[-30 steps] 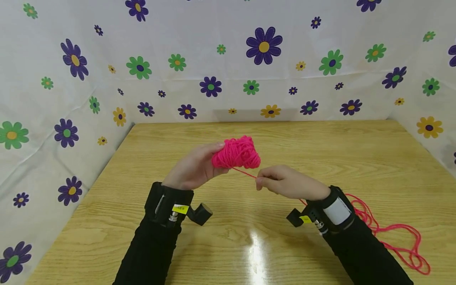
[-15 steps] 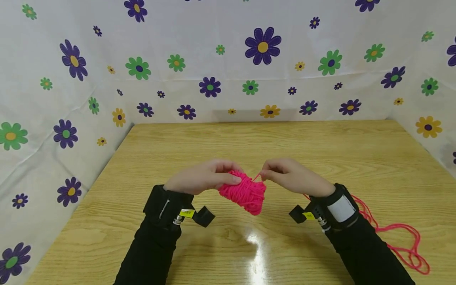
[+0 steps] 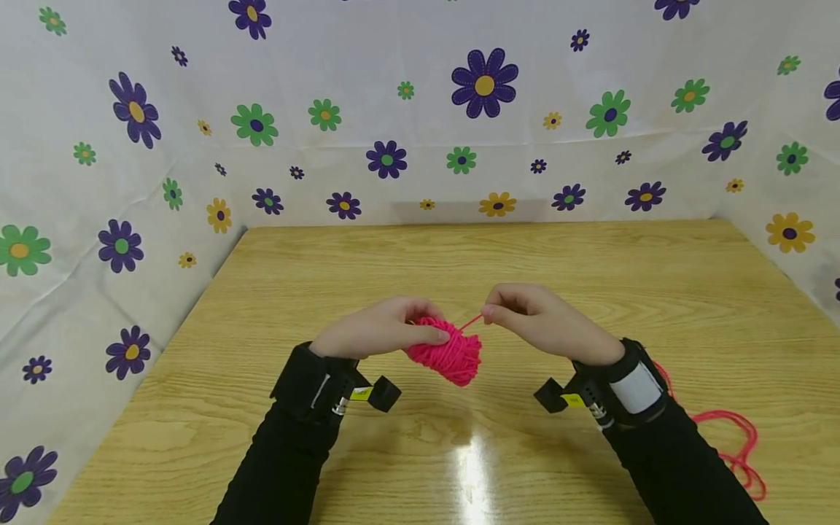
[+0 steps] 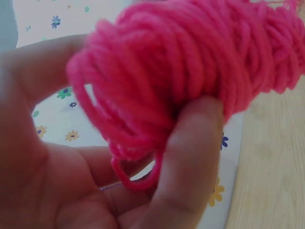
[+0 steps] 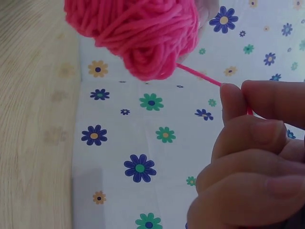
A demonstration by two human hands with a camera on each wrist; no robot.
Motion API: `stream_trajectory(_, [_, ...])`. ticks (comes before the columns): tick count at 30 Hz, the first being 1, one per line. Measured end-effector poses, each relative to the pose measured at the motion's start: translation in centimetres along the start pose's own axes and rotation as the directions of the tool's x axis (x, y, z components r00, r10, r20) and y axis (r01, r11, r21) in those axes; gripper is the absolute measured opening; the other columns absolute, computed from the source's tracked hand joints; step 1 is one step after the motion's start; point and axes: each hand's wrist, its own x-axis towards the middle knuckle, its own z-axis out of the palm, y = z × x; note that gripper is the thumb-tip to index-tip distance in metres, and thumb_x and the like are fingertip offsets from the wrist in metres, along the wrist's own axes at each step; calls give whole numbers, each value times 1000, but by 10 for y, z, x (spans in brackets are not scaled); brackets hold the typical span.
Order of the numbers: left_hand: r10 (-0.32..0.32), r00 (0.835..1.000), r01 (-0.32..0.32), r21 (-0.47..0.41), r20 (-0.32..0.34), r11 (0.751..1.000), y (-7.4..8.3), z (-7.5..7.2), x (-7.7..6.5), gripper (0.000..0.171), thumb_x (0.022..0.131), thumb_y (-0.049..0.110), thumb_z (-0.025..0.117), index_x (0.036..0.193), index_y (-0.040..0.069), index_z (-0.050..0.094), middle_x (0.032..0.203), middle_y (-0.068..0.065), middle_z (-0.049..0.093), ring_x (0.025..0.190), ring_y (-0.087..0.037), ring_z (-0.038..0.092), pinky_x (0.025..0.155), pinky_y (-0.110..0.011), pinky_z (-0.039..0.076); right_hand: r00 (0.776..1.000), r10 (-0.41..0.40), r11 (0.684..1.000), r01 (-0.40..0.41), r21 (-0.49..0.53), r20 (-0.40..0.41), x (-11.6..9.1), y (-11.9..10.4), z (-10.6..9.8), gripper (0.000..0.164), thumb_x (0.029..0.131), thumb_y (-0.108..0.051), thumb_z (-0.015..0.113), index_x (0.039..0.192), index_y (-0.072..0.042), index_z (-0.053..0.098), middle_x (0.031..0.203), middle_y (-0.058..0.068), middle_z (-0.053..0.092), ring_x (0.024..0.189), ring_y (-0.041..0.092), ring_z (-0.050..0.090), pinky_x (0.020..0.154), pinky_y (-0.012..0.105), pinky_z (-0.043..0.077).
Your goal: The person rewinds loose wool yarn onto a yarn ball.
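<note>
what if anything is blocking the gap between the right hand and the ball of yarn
Nothing visible. Only the strand pinched in the right hand crosses the gap, running straight to the ball of yarn in the left hand.

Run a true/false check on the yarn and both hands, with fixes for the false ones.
1. The left hand grips a pink yarn bundle. True.
2. The right hand pinches a strand of the yarn. True.
3. The strand hangs in a slack loop between bundle and right hand. False: it runs straight between them.
4. Loose yarn lies on the table beside the right sleeve. True.
5. The yarn bundle rests on the table. False: the left hand holds it up above the table.
6. Both hands wear gloves. False: both are bare.
</note>
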Motion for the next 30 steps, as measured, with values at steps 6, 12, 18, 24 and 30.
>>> stream_trajectory(6, [-61, 995, 63, 23, -76, 998, 0, 3, 1, 33, 98, 22, 60, 119, -3, 59, 104, -12, 65, 90, -19, 59, 79, -27, 51, 1000, -20, 1000, 20, 11, -2, -3, -4, 0, 13, 102, -9, 55, 97, 1, 62, 74, 0, 46, 70, 17, 43, 61, 27, 35])
stream_trajectory(12, [-79, 986, 86, 39, -144, 996, -1, 3, 3, 34, 97, 25, 61, 119, -2, 59, 109, -13, 65, 93, -23, 60, 83, -34, 53, 998, -68, 998, 68, 7, -3, -5, -9, 0, 12, 102, -7, 54, 96, 0, 62, 72, -1, 43, 67, 14, 41, 59, 27, 34])
stream_trajectory(18, [-87, 972, 94, 22, -217, 995, -4, 3, 6, 34, 98, 26, 62, 118, -1, 59, 109, -14, 64, 93, -23, 58, 84, -36, 53, 995, -101, 995, 101, 11, -4, -9, -14, 1, 11, 101, -5, 54, 95, -1, 62, 70, -2, 41, 63, 11, 39, 58, 26, 33])
stream_trajectory(24, [-98, 939, 90, -38, -331, 995, -7, 3, 8, 39, 99, 26, 59, 125, -2, 55, 115, -17, 62, 97, -26, 58, 86, -38, 52, 991, -131, 991, 131, 6, 9, -10, -16, 5, 12, 101, -4, 54, 94, -1, 63, 68, -3, 41, 61, 9, 39, 57, 25, 34])
stream_trajectory(30, [-122, 883, 76, -117, -453, 990, -8, 0, 10, 46, 100, 28, 58, 133, -3, 51, 122, -19, 60, 104, -29, 57, 92, -41, 51, 991, -132, 991, 132, 12, 27, -11, -18, 10, 14, 103, -7, 53, 97, -1, 64, 67, -4, 40, 60, 10, 37, 58, 25, 34])
